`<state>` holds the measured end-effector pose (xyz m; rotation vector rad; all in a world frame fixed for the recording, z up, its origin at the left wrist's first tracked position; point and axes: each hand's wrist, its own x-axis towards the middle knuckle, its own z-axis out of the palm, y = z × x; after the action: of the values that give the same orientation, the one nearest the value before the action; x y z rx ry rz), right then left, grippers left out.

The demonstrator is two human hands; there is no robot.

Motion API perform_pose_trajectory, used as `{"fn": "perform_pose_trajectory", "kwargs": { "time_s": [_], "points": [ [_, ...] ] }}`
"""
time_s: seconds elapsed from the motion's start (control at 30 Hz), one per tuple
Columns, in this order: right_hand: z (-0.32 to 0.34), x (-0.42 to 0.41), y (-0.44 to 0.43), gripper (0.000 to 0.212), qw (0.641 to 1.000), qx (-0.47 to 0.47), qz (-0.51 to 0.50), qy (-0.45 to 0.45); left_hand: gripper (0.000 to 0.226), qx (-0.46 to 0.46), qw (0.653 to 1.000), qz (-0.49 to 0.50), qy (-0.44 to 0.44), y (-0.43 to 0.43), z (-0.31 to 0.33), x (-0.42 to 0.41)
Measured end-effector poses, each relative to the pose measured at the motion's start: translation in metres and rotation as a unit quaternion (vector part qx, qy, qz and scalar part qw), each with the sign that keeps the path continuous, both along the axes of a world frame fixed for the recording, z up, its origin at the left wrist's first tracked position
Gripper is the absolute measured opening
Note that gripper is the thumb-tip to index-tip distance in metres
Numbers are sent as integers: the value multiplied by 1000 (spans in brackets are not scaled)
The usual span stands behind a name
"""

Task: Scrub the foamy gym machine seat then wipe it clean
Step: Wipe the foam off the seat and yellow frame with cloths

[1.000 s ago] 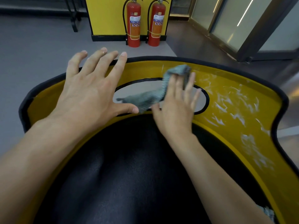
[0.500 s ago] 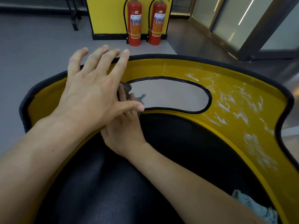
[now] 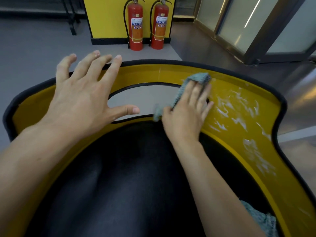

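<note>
The gym machine seat is black in the middle with a yellow band and a black rim, and has an oval cut-out at the far side. White foam streaks cover the yellow band on the right. My right hand presses a grey-green cloth flat against the yellow band at the cut-out's right end. My left hand lies flat on the band's left part, fingers spread and reaching over the rim, holding nothing.
Two red fire extinguishers stand on the grey floor against a yellow panel beyond the seat. Glass doors with dark frames are at the right. A second grey cloth lies at the seat's near right, under my forearm.
My right hand has swept the cloth from under my left hand back to the right end of the cut-out. My left hand has stayed in place.
</note>
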<state>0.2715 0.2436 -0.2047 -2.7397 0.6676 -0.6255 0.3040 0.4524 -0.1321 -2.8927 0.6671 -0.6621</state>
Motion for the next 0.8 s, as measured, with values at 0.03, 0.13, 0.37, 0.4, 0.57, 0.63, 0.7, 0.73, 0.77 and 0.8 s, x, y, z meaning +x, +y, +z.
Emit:
{"fn": "perform_pose_trajectory", "kwargs": {
  "time_s": [0.03,0.13,0.37,0.4,0.57,0.63,0.7,0.73,0.77,0.8],
  "points": [
    [-2,-5,-7,95,1000,-6,-18,-2,116,0,1000,-1,2,0,0,-1],
    [-2,-4,-9,93,999,-6,-52,-10,115,-1,1000,-4,1,1,0,-1],
    [-5,20,64,94,992,-48,113,15,114,1,1000,-6,-13,1,-3,1],
    [-7,20,63,93,991,-65,119,17,114,0,1000,-6,-13,1,-3,1],
    [-9,-5,-12,92,992,-117,34,27,117,-1,1000,-2,-8,1,-2,0],
    [-8,-19,-33,92,993,-116,0,26,116,-4,1000,-3,-9,0,-2,0],
    [-9,-22,-36,92,993,-111,-11,27,115,-9,1000,-4,-10,0,-2,1],
    [-9,-19,-32,91,993,-111,-10,25,114,-10,1000,-5,-10,0,-2,1],
    [-8,-15,-27,90,993,-116,2,23,113,-11,1000,-4,-10,-1,-2,1],
    [-7,-10,-20,90,991,-128,27,22,112,-13,1000,-1,-11,-1,-2,0]
  ]
}}
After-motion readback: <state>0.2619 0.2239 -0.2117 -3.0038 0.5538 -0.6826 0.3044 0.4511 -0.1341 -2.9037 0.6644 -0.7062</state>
